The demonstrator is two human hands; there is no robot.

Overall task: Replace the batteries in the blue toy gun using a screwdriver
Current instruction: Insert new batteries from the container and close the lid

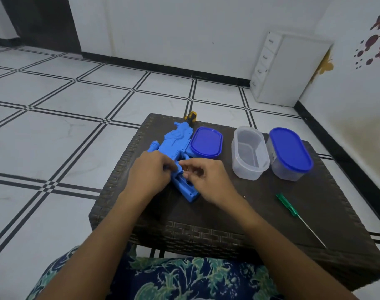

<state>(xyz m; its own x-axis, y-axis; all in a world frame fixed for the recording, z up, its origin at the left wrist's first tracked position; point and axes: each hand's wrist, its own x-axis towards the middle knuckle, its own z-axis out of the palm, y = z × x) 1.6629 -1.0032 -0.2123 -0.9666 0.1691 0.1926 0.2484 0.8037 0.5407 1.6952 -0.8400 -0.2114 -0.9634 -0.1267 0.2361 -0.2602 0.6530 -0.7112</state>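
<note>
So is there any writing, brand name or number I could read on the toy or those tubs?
None can be read.
Blue toy gun: raised moulded shapes only, no legible letters.
Loose blue lid, open tub, lidded tub: plain.
Green screwdriver: too small to tell.

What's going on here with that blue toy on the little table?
A person is sitting at a small dark wicker table and working on a blue toy gun that lies flat on it. The left hand steadies the gun while the right hand picks at the opening in its grip, which looks uncovered. A green screwdriver lies unused to the right. Behind are an open clear tub, its blue lid, and a second, lidded tub.
</note>
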